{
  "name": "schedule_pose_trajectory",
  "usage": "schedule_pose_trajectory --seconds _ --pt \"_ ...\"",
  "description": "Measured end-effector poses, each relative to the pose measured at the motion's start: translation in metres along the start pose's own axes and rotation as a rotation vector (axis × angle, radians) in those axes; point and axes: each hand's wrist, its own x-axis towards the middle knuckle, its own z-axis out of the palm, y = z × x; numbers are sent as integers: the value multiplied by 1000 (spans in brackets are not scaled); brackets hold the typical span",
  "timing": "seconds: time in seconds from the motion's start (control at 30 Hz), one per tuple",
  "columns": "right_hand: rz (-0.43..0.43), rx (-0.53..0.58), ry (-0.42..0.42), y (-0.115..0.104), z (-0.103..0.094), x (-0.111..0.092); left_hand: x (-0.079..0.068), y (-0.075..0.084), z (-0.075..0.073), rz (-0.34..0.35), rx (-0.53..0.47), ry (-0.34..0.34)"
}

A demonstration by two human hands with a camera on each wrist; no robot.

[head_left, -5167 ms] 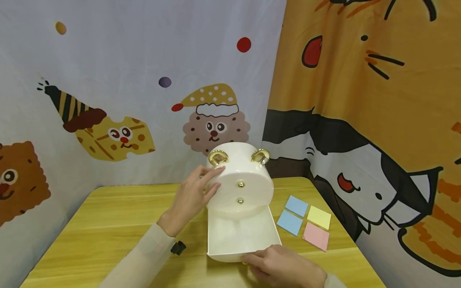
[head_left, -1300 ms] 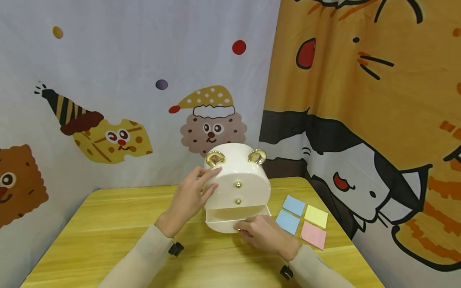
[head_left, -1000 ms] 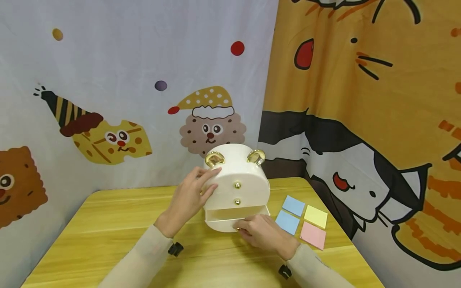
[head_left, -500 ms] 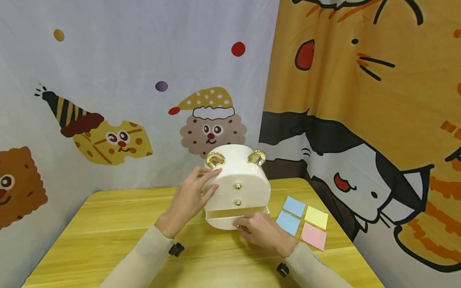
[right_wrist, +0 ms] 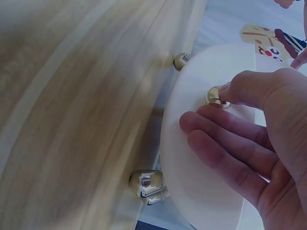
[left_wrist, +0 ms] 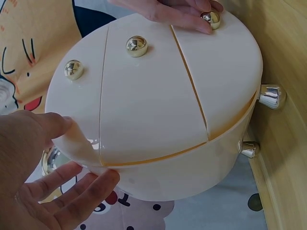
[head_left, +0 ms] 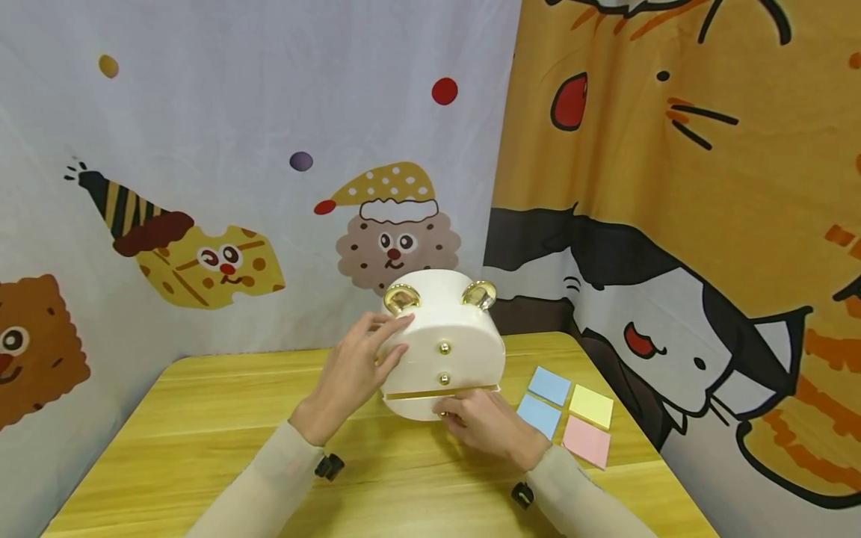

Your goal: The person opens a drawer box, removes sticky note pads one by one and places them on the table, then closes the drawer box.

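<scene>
A white storage box with gold ears point(head_left: 440, 291), rounded on top and fronted by drawers, stands on the table. My left hand point(head_left: 351, 370) holds its upper left edge, thumb on the front face and fingers along the curved shell, as the left wrist view shows. At the bottom drawer point(head_left: 406, 408), my right hand point(head_left: 494, 422) pinches the gold knob point(right_wrist: 214, 97) between thumb and index finger, the other fingers lying near the drawer front. A narrow gap shows above this drawer's front, which sticks out slightly. The upper two drawer fronts point(left_wrist: 148, 96) sit flush, each with a gold knob.
Right of the box lie two blue sticky-note pads point(head_left: 538, 415), a yellow pad point(head_left: 591, 406) and a pink pad point(head_left: 587, 441) on the wooden table point(head_left: 222, 418). A cartoon-printed curtain point(head_left: 235, 112) hangs behind. Gold feet point(right_wrist: 146, 184) support the box.
The bottom drawer, far out in the oldest frame, has slid inward until only a thin gap shows. My right hand moved toward the box with it; my left hand stayed on the box.
</scene>
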Motion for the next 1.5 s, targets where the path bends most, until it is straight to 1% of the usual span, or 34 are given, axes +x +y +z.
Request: schedule_pose_trajectory --seconds 0.27,0.5,0.73,1.2,1.5 --pt "8 1 6 2 -1 5 1 0 -1 -3 -1 -4" --pt "8 1 12 4 -1 9 2 0 -3 4 0 5" --pt "1 -5 18 6 1 10 3 1 -5 -21 -1 -18" --pt "-4 -26 20 7 2 13 1 1 -3 -2 -12 11" --pt "-9 -28 19 7 3 15 0 2 -4 5 -14 8"
